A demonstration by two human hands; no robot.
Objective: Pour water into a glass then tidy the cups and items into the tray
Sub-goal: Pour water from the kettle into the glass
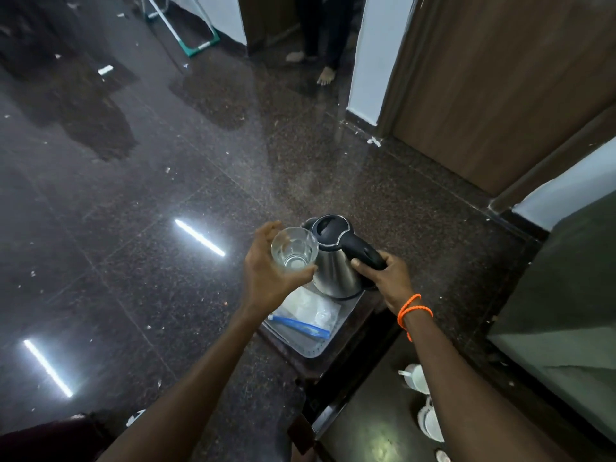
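My left hand (266,275) grips a clear glass (294,250) with a little water at its bottom, held in the air next to the kettle. My right hand (388,278) holds the black handle of a steel electric kettle (333,261), which is roughly upright with its black lid shut and its spout beside the glass rim. Under both lies a grey tray (308,346) on a dark ledge, with a clear zip bag (310,315) with a blue seal in it. White cups (418,378) stand on the dark counter at the lower right, partly hidden behind my right forearm.
Dark polished granite floor (133,228) spreads left and ahead, with scraps of litter and light reflections. A wooden door (500,88) and white wall are at the upper right. A person's bare feet (325,76) stand far ahead. A green-framed stand (200,45) is at the top.
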